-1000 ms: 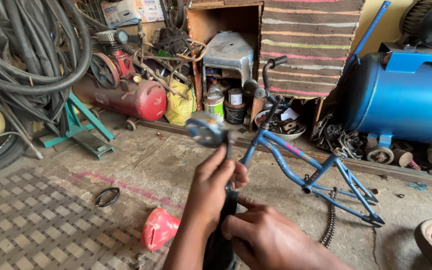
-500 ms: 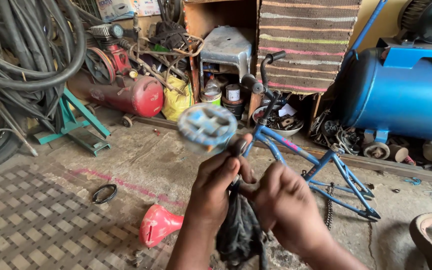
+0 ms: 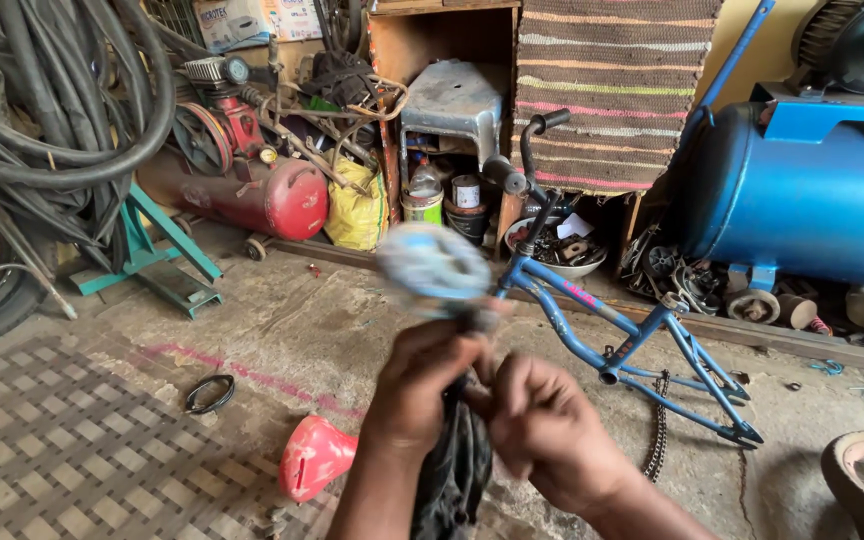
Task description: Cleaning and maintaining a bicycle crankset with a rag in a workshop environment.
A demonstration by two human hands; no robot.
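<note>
Above both hands, a blurred grey bicycle pedal tops a stem wrapped in black cloth, the left hand and right hand both closed tight around it. Behind, a white carton sits on the shelf, a yellow sack beside tins. Since half a second ago the pedal has blurred and the fists drawn closer together.

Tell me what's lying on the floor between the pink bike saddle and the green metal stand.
In the head view, a small black rubber ring lies on the floor between the pink saddle and the green stand.
</note>
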